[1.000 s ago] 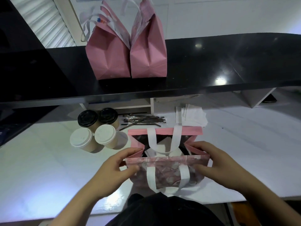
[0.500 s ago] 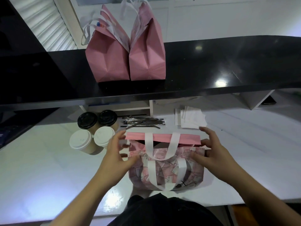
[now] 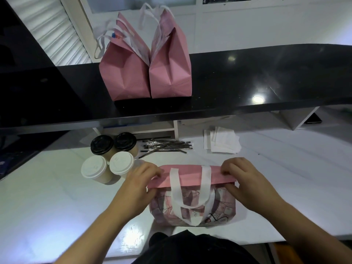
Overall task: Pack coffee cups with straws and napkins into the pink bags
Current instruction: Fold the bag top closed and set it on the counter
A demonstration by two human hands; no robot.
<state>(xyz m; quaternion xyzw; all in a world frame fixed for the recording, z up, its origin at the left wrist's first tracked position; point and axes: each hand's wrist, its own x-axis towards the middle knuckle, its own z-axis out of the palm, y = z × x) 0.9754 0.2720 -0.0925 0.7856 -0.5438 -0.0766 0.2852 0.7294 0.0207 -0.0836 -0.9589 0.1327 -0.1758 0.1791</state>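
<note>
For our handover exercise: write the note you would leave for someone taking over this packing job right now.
Left hand and right hand each pinch the folded pink top edge of the bag on the white counter.
Two closed pink bags stand on the black shelf.
Four lidded cups, the straws and the napkins lie behind the bag.
Left: finish this bag, then pack the remaining cups, probably.

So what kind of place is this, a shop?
Probably a café's takeaway counter. Lidded coffee cups, wrapped straws and napkins sit on a white worktop below a black serving ledge, where two filled pink bags stand.
</note>
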